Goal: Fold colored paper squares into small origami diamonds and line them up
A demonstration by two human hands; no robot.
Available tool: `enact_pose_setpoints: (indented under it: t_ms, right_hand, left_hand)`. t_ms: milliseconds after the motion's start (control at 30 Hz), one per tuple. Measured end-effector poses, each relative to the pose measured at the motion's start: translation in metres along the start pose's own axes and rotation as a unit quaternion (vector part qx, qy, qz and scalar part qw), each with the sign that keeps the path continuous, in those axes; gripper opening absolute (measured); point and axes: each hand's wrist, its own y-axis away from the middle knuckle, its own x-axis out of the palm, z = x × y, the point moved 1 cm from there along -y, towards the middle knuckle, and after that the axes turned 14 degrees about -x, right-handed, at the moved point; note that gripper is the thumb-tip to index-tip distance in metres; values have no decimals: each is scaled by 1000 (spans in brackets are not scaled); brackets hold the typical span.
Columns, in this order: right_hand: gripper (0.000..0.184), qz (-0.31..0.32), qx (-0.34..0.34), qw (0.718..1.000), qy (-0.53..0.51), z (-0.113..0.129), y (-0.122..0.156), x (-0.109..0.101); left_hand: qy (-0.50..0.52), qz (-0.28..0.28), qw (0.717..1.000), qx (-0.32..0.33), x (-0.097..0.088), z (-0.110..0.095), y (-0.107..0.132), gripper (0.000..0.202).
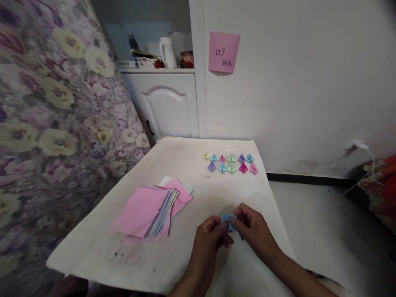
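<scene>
A small folded piece of blue paper [228, 217] is pinched between my two hands, above the front right part of the table. My left hand [213, 235] grips its left side, thumb on the near face. On its right side, my right hand [249, 222] holds it between thumb and fingers. Some fingertips behind the paper are hidden. Farther back stand two rows of small folded paper pieces [232, 168] in yellow, blue, pink, green and purple. To the left of my hands lies a fanned stack of coloured paper sheets [142, 210], pink on top.
The table [173, 156] has a pale cover with dark specks near its front left. A flowered curtain [62, 123] hangs at the left. Behind are a white cabinet [170, 107] and a wall with a pink note [224, 51]. A white plug with a cord [361, 145] is at the right.
</scene>
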Motion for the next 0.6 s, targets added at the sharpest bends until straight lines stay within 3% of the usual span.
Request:
enact_pose_setpoints:
  t_ms: [167,467,600]
  right_hand:
    - [16,-7,-20,997,75,2,1,-1]
    - [9,23,-37,994,100,3,-1,-7]
    - [3,36,-97,988,118,8,-1,-7]
  left_hand:
    - [33,17,999,-15,-2,2,-1,15]
    - [-108,-16,994,-1,0,-8,2,20]
    - [-121,-10,993,5,0,-6,1,16]
